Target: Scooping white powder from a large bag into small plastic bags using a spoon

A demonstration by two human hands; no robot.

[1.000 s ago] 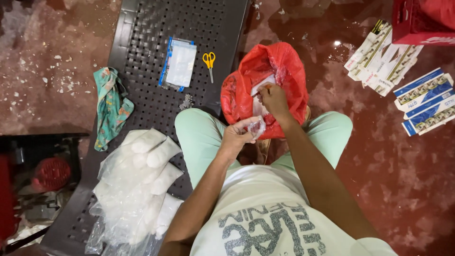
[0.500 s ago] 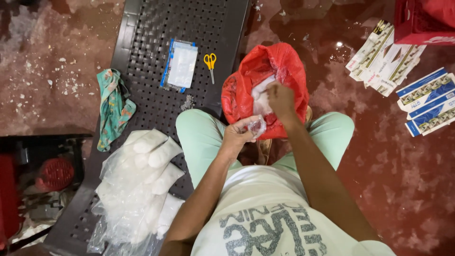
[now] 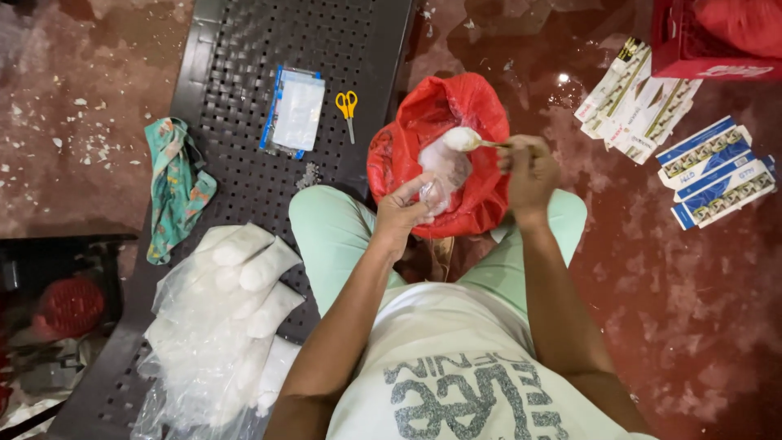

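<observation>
My right hand (image 3: 529,173) grips a spoon (image 3: 471,140) heaped with white powder, held over the open red plastic bag (image 3: 440,122) between my knees. My left hand (image 3: 403,210) pinches a small clear plastic pouch (image 3: 432,192) at the bag's mouth, just left of and below the spoon. White powder shows inside the red bag. Both forearms reach forward from my lap over mint-green trousers.
A dark perforated metal bench (image 3: 244,98) on my left carries yellow scissors (image 3: 347,107), a stack of small clear pouches (image 3: 295,112), a patterned cloth (image 3: 175,186) and a large clear bag of filled white packets (image 3: 224,318). Flat cartons (image 3: 684,130) and a red crate (image 3: 717,41) lie on the red floor at right.
My right hand has come up out of the red bag holding a spoon full of white powder. The left hand stays at the bag's mouth with the small pouch.
</observation>
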